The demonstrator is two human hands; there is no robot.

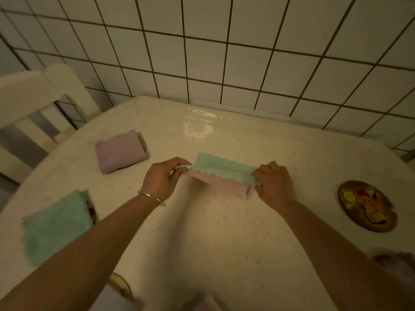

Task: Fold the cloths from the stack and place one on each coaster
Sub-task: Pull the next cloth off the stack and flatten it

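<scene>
My left hand pinched one end of the two-tone cloth, fingers curled over its scalloped edge, and my right hand pinched the other end the same way. Between them the cloth was stretched into a long strip just above the worktop, mint green on the far side and pink on the side nearer me, the fold half made. A thin bangle sat on my left wrist.

Left of that cloth and a little farther back lay a folded lilac cloth, covering a coaster so that only a dark sliver of rim peeked out at its right. Nearer me, left of the held cloth, a folded green cloth lay over another coaster, again just an edge showing. Right of the held cloth, well apart, a round cartoon coaster sat uncovered. One more coaster's rim showed beneath my left forearm. Beyond it all stood the tiled wall, with a white chair at the far left.
</scene>
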